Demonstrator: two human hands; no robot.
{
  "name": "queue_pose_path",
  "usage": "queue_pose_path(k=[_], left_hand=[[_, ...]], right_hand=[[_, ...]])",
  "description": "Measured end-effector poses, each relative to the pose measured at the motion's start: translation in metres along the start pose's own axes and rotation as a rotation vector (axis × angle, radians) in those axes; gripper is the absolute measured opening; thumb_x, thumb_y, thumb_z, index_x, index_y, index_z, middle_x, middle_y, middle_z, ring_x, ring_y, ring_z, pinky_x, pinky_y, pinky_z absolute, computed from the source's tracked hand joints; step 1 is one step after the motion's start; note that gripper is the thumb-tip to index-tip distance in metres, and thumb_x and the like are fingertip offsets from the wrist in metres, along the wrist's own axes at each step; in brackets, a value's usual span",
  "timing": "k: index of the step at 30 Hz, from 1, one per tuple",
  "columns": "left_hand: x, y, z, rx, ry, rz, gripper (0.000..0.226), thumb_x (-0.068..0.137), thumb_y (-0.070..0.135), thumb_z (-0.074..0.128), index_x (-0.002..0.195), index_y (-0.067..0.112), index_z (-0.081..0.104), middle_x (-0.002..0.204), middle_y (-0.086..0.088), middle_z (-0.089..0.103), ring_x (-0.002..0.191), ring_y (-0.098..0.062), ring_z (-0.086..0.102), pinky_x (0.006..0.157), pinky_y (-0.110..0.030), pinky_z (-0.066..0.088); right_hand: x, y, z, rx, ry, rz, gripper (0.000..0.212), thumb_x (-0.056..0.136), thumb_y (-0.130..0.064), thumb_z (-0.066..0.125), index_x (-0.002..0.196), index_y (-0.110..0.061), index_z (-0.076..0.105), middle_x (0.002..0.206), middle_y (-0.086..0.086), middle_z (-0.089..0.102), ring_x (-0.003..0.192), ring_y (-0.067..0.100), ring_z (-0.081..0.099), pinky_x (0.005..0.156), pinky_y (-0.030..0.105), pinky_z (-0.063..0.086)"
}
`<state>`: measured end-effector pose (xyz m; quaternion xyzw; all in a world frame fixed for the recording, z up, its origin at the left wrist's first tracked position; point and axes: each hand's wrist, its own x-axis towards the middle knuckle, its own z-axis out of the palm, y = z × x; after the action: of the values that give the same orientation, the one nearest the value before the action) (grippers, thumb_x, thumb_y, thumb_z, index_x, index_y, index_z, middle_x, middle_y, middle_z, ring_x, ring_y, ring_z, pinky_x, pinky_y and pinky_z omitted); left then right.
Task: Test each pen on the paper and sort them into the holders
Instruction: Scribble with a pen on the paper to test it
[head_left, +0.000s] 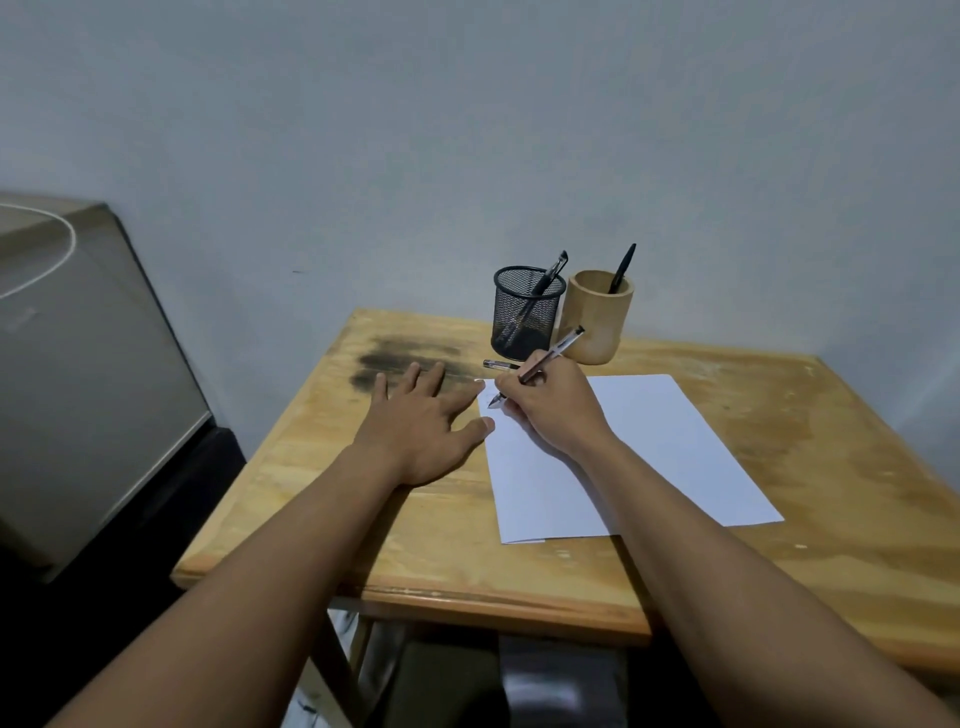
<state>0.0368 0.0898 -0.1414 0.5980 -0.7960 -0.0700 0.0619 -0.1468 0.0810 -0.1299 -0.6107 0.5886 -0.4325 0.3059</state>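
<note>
My right hand (553, 410) is shut on a clear-barrelled pen (558, 349), whose tip touches the top left corner of a white sheet of paper (675, 457). A faint mark shows by the tip. My left hand (421, 421) lies flat and open on the table, its thumb and forefinger at the paper's left edge. Behind stand a black mesh holder (525, 314) with one pen (550, 273) in it and a wooden holder (597, 317) with a black pen (623, 267) in it. Another pen (500, 365) lies on the table in front of the mesh holder.
The wooden table (779, 415) stands against a pale wall and has a dark stain (395, 358) at its back left. A grey box-like appliance (78, 364) stands to the left of the table, on a dark stand.
</note>
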Motion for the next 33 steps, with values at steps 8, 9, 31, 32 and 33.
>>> queue_pose_path(k=[8, 9, 31, 32, 33], left_hand=[[-0.0011, -0.0001, -0.0007, -0.001, 0.013, -0.001, 0.064, 0.089, 0.077, 0.023, 0.150, 0.057, 0.017, 0.167, 0.000, 0.006, 0.154, -0.026, -0.002, 0.120, -0.058, -0.004], [-0.0013, 0.0000, -0.0008, -0.003, 0.014, -0.001, 0.064, 0.089, 0.077, 0.024, 0.149, 0.057, 0.018, 0.167, 0.000, 0.007, 0.154, -0.026, -0.001, 0.120, -0.058, -0.004], [0.0008, 0.0010, -0.0010, 0.007, 0.014, -0.010, 0.063, 0.089, 0.077, 0.025, 0.149, 0.058, 0.019, 0.167, 0.001, 0.008, 0.154, -0.025, 0.000, 0.119, -0.058, -0.002], [0.0010, 0.0012, -0.0010, 0.010, 0.013, -0.010, 0.063, 0.089, 0.077, 0.025, 0.149, 0.058, 0.019, 0.167, 0.001, 0.008, 0.154, -0.026, 0.000, 0.119, -0.058, -0.002], [0.0011, 0.0012, -0.0009, 0.012, 0.013, -0.010, 0.063, 0.089, 0.077, 0.025, 0.149, 0.058, 0.018, 0.167, 0.001, 0.009, 0.154, -0.026, 0.000, 0.119, -0.058, -0.002]], right_hand=[[-0.0003, -0.0015, -0.0028, -0.040, 0.005, -0.002, 0.025, 0.084, -0.017, 0.070, 0.062, -0.016, 0.057, 0.054, -0.005, 0.062, 0.058, 0.016, 0.058, 0.059, 0.035, 0.047], [-0.0008, -0.0017, -0.0027, -0.044, 0.011, -0.004, 0.025, 0.085, -0.018, 0.070, 0.063, -0.016, 0.057, 0.055, -0.005, 0.062, 0.058, 0.016, 0.059, 0.059, 0.036, 0.047], [-0.0028, -0.0055, -0.0081, -0.091, 0.066, 0.059, 0.018, 0.085, -0.017, 0.068, 0.071, -0.005, 0.063, 0.071, 0.013, 0.069, 0.065, 0.020, 0.056, 0.060, 0.032, 0.044], [-0.0027, -0.0066, -0.0087, -0.093, 0.063, 0.061, 0.020, 0.086, -0.017, 0.068, 0.069, -0.008, 0.061, 0.072, 0.013, 0.068, 0.065, 0.020, 0.056, 0.060, 0.032, 0.043], [-0.0025, -0.0071, -0.0090, -0.098, 0.063, 0.062, 0.021, 0.087, -0.017, 0.068, 0.068, -0.011, 0.060, 0.071, 0.011, 0.067, 0.065, 0.019, 0.055, 0.059, 0.032, 0.043]])
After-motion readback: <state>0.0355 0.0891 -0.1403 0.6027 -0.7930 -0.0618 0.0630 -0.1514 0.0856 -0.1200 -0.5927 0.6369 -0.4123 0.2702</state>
